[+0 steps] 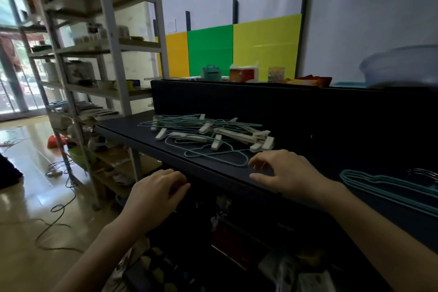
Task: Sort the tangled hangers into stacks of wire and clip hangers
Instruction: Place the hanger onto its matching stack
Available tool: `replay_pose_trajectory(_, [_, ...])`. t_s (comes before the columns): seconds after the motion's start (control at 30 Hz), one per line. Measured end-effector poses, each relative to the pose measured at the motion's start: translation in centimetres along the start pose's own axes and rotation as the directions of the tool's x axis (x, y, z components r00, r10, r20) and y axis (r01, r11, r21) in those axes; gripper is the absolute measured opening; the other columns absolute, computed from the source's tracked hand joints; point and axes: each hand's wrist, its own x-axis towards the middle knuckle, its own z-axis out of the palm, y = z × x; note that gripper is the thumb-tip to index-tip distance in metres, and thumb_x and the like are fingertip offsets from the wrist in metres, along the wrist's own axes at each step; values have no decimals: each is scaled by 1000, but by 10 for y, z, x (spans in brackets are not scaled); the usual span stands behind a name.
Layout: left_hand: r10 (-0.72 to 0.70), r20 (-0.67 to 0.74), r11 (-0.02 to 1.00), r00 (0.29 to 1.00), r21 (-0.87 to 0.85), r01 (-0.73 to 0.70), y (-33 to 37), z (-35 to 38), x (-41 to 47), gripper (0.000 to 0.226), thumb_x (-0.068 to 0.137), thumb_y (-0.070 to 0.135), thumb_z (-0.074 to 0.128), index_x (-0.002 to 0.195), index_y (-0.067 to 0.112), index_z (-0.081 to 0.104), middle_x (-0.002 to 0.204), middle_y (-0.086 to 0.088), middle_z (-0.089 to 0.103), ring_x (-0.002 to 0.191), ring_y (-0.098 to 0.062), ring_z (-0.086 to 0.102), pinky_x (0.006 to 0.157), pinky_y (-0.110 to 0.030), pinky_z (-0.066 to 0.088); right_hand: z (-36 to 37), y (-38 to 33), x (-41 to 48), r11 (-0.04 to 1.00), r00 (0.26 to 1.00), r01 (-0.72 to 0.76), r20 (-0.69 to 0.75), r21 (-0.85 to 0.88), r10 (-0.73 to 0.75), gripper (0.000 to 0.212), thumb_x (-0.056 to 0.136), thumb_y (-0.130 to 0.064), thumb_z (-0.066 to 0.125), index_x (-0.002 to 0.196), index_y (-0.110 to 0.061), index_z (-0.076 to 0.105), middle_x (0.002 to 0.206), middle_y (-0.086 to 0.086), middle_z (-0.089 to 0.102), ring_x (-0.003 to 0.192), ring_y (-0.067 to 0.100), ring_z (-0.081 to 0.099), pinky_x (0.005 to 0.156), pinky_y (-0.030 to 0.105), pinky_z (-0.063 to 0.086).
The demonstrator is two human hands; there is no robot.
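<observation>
A tangled pile of hangers [208,134] lies on the black table [132,130]: teal wire hangers mixed with white clip hangers. The nearest teal wire hanger [213,155] reaches toward the front edge. My right hand [286,173] hovers just right of it, fingers spread, empty, fingertips close to its loop. My left hand [154,194] sits below the table's front edge, fingers curled, holding nothing. A small stack of teal wire hangers [388,185] lies at the right of the table.
A metal shelving rack [99,54] stands left of the table. Cables trail on the shiny floor [35,173]. Behind the black back panel [284,106] stand boxes, a blue basin [400,66] and coloured sheets. Clutter fills the space under the table.
</observation>
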Motion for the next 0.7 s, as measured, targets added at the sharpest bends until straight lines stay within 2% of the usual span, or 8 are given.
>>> replay_pose_trajectory(0.17, [-13,-26,999,1000,-36,12,-51,11,28,25,91,41,47,105,27,62,101,13,60,95,-8,56,70,-23,44,13,-11,64,1000,999,4,40,-20,-3,32,88,-49,53,114,-31,56,97,-14,58,89,6,54,72,24,44])
replay_pose_trajectory(0.3, [4,-53,1000,999,-26,-6,-98,20,66,23,91,41,48,102,27,62,96,13,58,91,-8,53,66,-21,38,22,-14,123,1000,998,2,66,4,-2,33,89,-46,54,115,-27,57,108,-6,63,97,13,58,85,38,51])
replay_pose_trajectory(0.4, [-3,-88,999,996,-49,-1,-133,23,99,22,91,38,50,102,25,63,91,15,54,88,-6,51,64,-20,37,25,-14,171,1000,999,-13,47,14,12,32,88,-46,55,114,-28,57,107,-8,63,98,13,59,85,38,51])
replay_pose_trajectory(0.57, [1,-53,1000,999,13,-1,-199,33,147,26,91,43,47,104,25,61,99,11,57,96,-11,53,71,-25,43,35,-16,242,999,999,-33,-21,-24,32,34,87,-47,55,115,-28,57,108,-8,63,98,13,59,83,37,52])
replay_pose_trajectory(0.7, [-31,-54,999,998,-29,30,-246,50,176,26,90,42,48,106,26,60,98,10,54,98,-11,51,75,-27,44,49,-15,282,997,998,-67,0,-37,67,34,88,-47,55,116,-28,56,109,-7,62,98,13,58,83,36,52])
